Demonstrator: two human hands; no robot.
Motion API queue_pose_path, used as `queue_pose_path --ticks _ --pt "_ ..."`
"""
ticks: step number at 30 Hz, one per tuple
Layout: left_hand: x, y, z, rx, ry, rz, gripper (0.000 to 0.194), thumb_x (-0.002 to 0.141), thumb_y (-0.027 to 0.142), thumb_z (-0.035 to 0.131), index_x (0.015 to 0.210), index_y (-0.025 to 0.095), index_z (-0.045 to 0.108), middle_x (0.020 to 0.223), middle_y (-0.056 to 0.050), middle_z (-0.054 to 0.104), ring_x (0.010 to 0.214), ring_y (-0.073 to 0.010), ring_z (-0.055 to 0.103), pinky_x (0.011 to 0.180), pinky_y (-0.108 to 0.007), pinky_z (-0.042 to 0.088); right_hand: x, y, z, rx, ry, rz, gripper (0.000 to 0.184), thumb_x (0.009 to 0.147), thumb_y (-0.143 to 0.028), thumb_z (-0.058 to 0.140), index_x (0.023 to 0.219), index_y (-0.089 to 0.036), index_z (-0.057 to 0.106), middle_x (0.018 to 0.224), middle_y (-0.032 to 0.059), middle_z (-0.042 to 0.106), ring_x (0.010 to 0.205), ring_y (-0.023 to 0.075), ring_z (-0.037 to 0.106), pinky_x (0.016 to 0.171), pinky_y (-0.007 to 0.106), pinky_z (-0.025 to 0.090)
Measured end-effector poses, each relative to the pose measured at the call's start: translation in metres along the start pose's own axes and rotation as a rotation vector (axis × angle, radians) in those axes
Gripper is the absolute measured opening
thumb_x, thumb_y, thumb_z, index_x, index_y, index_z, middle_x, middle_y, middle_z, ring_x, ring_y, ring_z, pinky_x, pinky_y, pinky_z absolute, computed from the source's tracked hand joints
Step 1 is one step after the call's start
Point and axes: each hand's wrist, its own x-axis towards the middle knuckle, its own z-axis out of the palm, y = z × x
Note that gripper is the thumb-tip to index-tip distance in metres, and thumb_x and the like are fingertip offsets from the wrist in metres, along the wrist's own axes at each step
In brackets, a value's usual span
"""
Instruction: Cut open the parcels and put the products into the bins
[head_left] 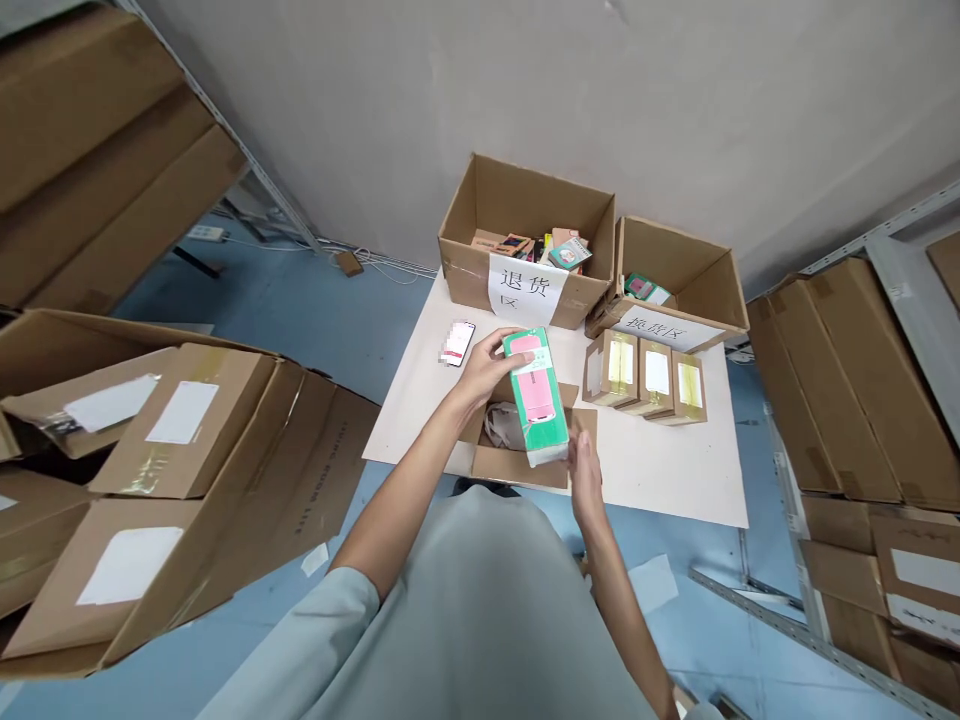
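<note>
A green product box with a pink picture point(537, 396) is held above a small open cardboard box point(512, 462) on the white table point(675, 470). My left hand point(486, 364) grips the far end of the green box, fingers wrapped round it. My right hand point(585, 468) is at its near end, fingers touching the lower corner. Crumpled packing paper point(504, 425) lies inside the open box.
Two large open cartons with paper labels stand at the table's back, the left one point(480, 262) holding several items, the right one point(712, 290) one green box. Three small taped parcels point(646, 374) and a phone point(457, 343) lie on the table. Stacked cartons point(165, 470) crowd both sides.
</note>
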Motion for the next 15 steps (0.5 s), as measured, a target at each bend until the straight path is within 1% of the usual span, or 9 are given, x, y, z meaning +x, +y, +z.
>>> queue_pose_path --ticks 2,3,4,5,8,10,12,13,15 --pt "-0.004 -0.001 -0.002 0.03 0.044 0.018 0.065 0.068 0.047 0.096 0.125 0.021 0.077 0.132 -0.009 0.08 0.12 -0.0303 0.075 0.101 -0.04 0.062 -0.009 0.001 0.001 -0.387 0.126 -0.217 0.102 0.104 -0.081 0.058 0.184 -0.025 0.028 0.176 0.0217 0.049 0.159 0.0393 0.056 0.127 0.063 0.051" --pt "-0.007 -0.001 -0.003 0.032 0.065 0.02 0.064 0.068 0.046 0.096 0.124 0.021 0.078 0.131 -0.009 0.08 0.119 -0.0304 0.076 0.101 -0.04 0.062 -0.014 0.003 0.003 -0.553 0.166 -0.308 0.107 0.101 -0.079 0.066 0.185 -0.025 0.025 0.178 0.0233 0.044 0.162 0.042 0.051 0.127 0.065 0.05" --pt "-0.009 -0.001 -0.004 0.027 0.082 0.019 0.062 0.068 0.046 0.095 0.122 0.021 0.078 0.13 -0.008 0.081 0.118 -0.0305 0.076 0.101 -0.04 0.063 -0.018 0.006 0.007 -0.682 0.177 -0.375 0.109 0.098 -0.077 0.072 0.185 -0.027 0.026 0.18 0.0241 0.04 0.163 0.0444 0.048 0.126 0.067 0.052" --pt "-0.011 -0.001 -0.006 0.018 0.097 0.016 0.06 0.068 0.045 0.095 0.121 0.021 0.079 0.129 -0.008 0.081 0.118 -0.0305 0.077 0.1 -0.039 0.063 -0.022 0.01 0.012 -0.77 0.171 -0.413 0.107 0.098 -0.074 0.075 0.184 -0.029 0.03 0.18 0.0242 0.037 0.162 0.0461 0.048 0.122 0.067 0.055" --pt "-0.018 -0.003 -0.01 -0.005 0.114 -0.004 0.057 0.069 0.045 0.094 0.118 0.02 0.08 0.125 -0.008 0.082 0.114 -0.0299 0.077 0.097 -0.038 0.063 -0.031 0.023 0.029 -0.87 0.138 -0.416 0.088 0.105 -0.065 0.07 0.181 -0.035 0.037 0.18 0.0227 0.036 0.153 0.0462 0.057 0.111 0.065 0.063" --pt "-0.023 -0.006 -0.014 -0.016 0.111 -0.03 0.056 0.07 0.046 0.093 0.118 0.02 0.079 0.124 -0.008 0.082 0.112 -0.0292 0.077 0.094 -0.037 0.063 -0.035 0.029 0.037 -0.893 0.153 -0.409 0.078 0.11 -0.06 0.063 0.18 -0.035 0.039 0.179 0.0217 0.037 0.155 0.0449 0.056 0.115 0.065 0.061" --pt "-0.027 -0.01 -0.017 -0.035 0.105 -0.06 0.056 0.071 0.045 0.093 0.119 0.021 0.078 0.124 -0.007 0.082 0.11 -0.0286 0.077 0.091 -0.036 0.062 -0.038 0.033 0.042 -0.916 0.193 -0.414 0.073 0.112 -0.059 0.058 0.179 -0.035 0.041 0.177 0.0211 0.041 0.161 0.0441 0.051 0.121 0.065 0.056" --pt "-0.029 -0.013 -0.018 -0.046 0.101 -0.074 0.057 0.071 0.045 0.093 0.12 0.021 0.078 0.123 -0.007 0.082 0.108 -0.0283 0.077 0.09 -0.036 0.062 -0.04 0.034 0.043 -0.928 0.211 -0.411 0.072 0.113 -0.06 0.057 0.178 -0.035 0.043 0.175 0.0216 0.043 0.162 0.0444 0.05 0.123 0.066 0.054" --pt "-0.033 -0.018 -0.02 -0.06 0.09 -0.092 0.057 0.072 0.044 0.093 0.121 0.022 0.077 0.122 -0.007 0.081 0.107 -0.0281 0.076 0.089 -0.036 0.063 -0.045 0.035 0.044 -0.947 0.227 -0.384 0.073 0.113 -0.063 0.056 0.178 -0.034 0.044 0.172 0.0236 0.045 0.159 0.0461 0.052 0.123 0.068 0.053"
